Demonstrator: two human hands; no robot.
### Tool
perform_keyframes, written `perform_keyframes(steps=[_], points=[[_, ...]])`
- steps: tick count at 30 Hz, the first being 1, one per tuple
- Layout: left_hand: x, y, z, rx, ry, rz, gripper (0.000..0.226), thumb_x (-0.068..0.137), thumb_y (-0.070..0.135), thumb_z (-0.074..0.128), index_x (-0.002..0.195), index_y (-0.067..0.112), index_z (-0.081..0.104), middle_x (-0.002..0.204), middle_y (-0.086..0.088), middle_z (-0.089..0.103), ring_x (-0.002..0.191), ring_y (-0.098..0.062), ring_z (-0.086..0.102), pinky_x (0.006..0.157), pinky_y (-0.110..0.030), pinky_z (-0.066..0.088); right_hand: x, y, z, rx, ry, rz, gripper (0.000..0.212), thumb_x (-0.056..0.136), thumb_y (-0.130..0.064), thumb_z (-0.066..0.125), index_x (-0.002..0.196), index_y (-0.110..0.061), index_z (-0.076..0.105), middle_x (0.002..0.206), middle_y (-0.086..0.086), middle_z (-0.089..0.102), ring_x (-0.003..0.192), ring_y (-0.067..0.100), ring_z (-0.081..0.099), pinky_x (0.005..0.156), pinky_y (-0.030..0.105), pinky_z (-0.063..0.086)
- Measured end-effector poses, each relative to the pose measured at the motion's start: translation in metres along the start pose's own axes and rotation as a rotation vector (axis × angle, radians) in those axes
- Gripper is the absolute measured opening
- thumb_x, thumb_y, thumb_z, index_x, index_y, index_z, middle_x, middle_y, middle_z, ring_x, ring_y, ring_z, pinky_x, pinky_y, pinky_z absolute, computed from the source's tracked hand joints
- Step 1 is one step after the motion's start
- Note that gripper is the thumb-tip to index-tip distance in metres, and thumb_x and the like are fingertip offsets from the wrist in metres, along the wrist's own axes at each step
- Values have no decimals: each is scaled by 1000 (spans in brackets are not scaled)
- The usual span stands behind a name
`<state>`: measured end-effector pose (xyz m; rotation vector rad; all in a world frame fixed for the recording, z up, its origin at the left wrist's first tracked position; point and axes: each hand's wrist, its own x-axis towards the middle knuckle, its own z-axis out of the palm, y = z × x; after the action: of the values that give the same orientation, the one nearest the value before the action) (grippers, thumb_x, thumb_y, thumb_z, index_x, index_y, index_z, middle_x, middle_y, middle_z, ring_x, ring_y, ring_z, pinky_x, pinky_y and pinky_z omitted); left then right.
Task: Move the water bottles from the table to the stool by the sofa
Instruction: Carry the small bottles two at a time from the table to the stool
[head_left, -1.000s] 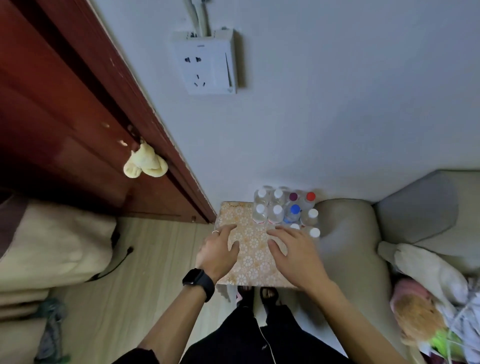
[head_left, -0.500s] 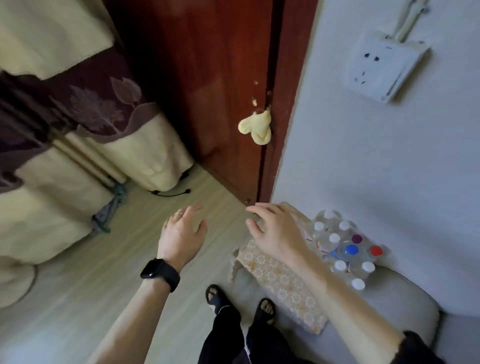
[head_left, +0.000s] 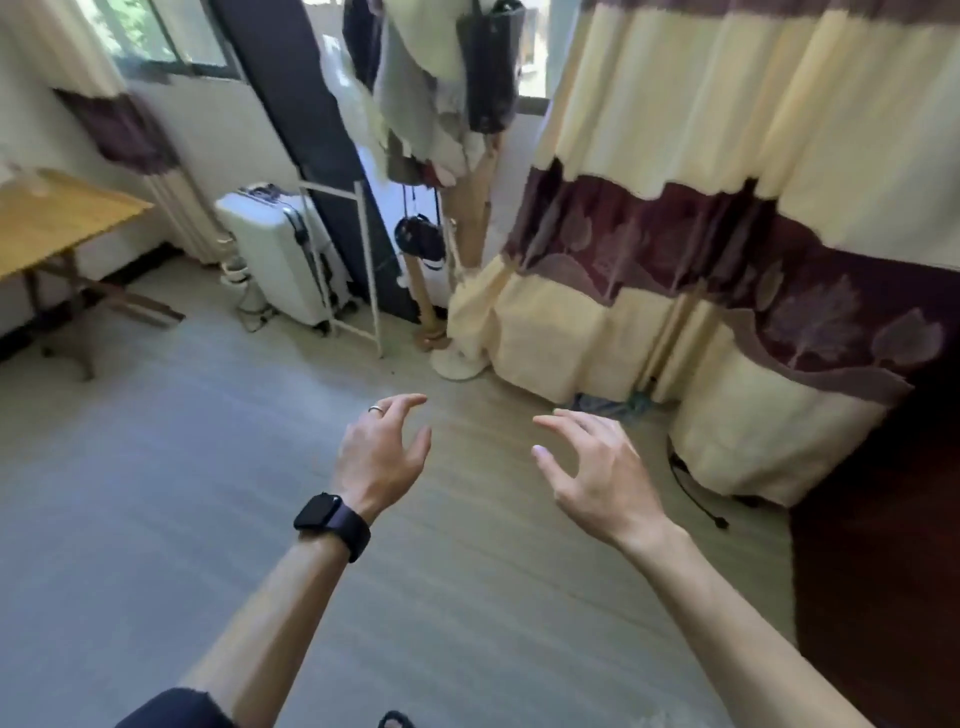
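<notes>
"Head view is up. Where are the water bottles?"

"Not in it. I see no water bottles, no stool and no sofa. The only table is a yellow wooden table (head_left: 62, 218) at the far left edge, and whatever lies on it is too blurred to tell."

"And your hands?"

"Both empty. My left hand (head_left: 382, 457), with the black wristwatch (head_left: 332, 525), and my right hand (head_left: 597, 473) hover side by side, apart, over the pale plank floor (head_left: 156, 493). The fingers are loosely curled around nothing. Beyond them stand a white hard-shell suitcase (head_left: 270, 244) and cream-and-maroon curtains (head_left: 727, 156)."

"How will you take a bottle?"

"My guess is that a full one is fairly heavy, smooth and thin-walled, so it gives under a squeeze. I'd wrap the fingers round the body at mid-height, firm but not crushing, or pinch the stiff neck under the cap, and keep it upright."
</notes>
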<state>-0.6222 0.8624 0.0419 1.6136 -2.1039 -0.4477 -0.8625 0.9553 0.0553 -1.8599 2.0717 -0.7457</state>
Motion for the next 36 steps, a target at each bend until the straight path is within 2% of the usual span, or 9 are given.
perform_keyframes(steps=[6, 12, 18, 23, 27, 32, 36], points=[[30, -134, -123, 102, 182, -115, 41, 93, 31, 62, 133, 23, 59, 130, -2, 63, 116, -23, 59, 96, -39, 48, 102, -160, 71, 46, -52, -281, 43, 92, -45, 60, 132, -30, 60, 136, -7, 58, 131, 17, 43, 112, 36, 37], [60, -220, -219, 97, 301, -219, 41, 92, 34, 61, 132, 26, 58, 133, -4, 61, 120, -26, 56, 100, -41, 46, 174, -285, 109, 72, -59, -423, 45, 94, -46, 56, 137, -33, 54, 140, -7, 55, 134, 19, 39, 114, 35, 35], [94, -277, -282, 144, 406, -284, 39, 92, 32, 61, 131, 25, 59, 129, -6, 62, 118, -26, 57, 100, -40, 44, 240, -369, 131, 91, -54, -545, 44, 95, -45, 57, 138, -35, 54, 141, -10, 54, 135, 16, 38, 114, 32, 32], [130, -333, -322, 185, 451, -326, 38, 91, 33, 61, 129, 27, 59, 125, -3, 64, 114, -25, 58, 100, -40, 44, 308, -425, 162, 124, -52, -625, 43, 95, -45, 56, 137, -38, 54, 140, -14, 53, 135, 13, 35, 105, 19, 23], [166, -377, -359, 224, 530, -378, 37, 90, 35, 61, 126, 29, 60, 127, -1, 64, 117, -24, 58, 101, -39, 44, 368, -472, 185, 171, -59, -707, 43, 94, -45, 58, 136, -38, 55, 140, -13, 54, 134, 15, 38, 106, 20, 25], [214, -421, -410, 271, 615, -444, 37, 90, 35, 61, 126, 27, 61, 127, -1, 64, 117, -25, 58, 102, -39, 43, 442, -535, 209, 207, -79, -802, 40, 94, -44, 59, 134, -38, 56, 139, -13, 54, 132, 16, 40, 100, 14, 22], [247, -462, -436, 252, 657, -496, 36, 89, 34, 62, 125, 27, 62, 124, -2, 64, 116, -24, 58, 101, -39, 44, 498, -580, 239, 233, -85, -845, 40, 93, -43, 61, 132, -37, 57, 137, -11, 57, 130, 17, 44, 104, 21, 28]])
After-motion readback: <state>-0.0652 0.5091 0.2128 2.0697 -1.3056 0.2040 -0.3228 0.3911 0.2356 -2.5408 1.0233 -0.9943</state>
